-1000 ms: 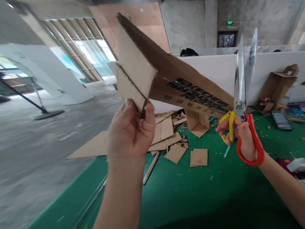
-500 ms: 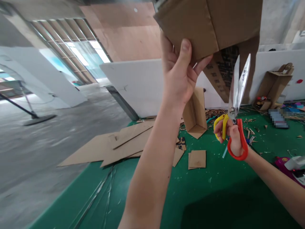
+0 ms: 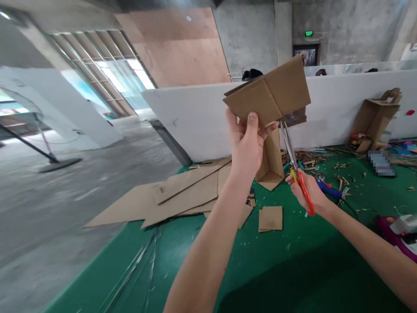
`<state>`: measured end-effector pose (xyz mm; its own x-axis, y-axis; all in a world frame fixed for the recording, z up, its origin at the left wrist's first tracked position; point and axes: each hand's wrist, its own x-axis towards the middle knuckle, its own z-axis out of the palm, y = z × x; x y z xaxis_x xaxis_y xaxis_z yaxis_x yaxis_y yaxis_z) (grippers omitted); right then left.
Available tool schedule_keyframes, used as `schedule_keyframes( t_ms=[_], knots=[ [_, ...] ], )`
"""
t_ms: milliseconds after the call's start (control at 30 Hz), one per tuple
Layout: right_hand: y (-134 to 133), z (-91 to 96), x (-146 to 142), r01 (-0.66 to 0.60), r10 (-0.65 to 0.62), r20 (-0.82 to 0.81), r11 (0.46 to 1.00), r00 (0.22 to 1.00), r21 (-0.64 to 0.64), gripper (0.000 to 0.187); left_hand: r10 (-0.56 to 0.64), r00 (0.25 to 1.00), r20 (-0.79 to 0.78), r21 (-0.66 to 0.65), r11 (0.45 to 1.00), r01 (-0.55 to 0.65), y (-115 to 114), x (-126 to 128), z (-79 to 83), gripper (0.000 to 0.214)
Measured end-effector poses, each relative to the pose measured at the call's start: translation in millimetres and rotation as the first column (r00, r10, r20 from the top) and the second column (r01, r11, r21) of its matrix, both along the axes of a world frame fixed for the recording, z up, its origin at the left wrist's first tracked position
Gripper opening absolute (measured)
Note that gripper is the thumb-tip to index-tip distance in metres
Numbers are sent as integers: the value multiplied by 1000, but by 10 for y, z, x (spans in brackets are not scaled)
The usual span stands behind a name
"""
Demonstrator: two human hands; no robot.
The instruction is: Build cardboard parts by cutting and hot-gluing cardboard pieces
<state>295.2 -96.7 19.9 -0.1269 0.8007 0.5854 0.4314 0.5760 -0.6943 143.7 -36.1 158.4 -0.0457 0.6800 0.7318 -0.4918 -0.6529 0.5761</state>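
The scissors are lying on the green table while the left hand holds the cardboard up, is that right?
Not quite: the scissors aren't lying on the green table; the head view shows them in the right hand. The left hand does hold the cardboard up.

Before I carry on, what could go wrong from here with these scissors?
The scissors' tips sit at the lower edge of the cardboard, close to the left grip, so a slip might nick a finger.

The cardboard is held up in the air by that grip, so it could bend or twist under the blades.

A blue-handled tool lies just beyond the right grip; the forearm might knock it.
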Motion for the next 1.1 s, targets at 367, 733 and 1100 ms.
schedule_keyframes(
  t_ms=[367,733,1100],
  knots=[
    [-117,84,84,40,-50,64,988,997,146,51,33,991,-130,-95,994,-46,-535,-80,-173,25],
    [-554,-425,-70,-44,35,-127,996,991,-71,34,33,964,-263,-149,986,-74,-852,-124,-525,23],
    [-603,-359,-126,114,-117,-73,993,990,-40,33,78,951,-300,-148,981,-127,-914,-50,-437,19]
  ],
)
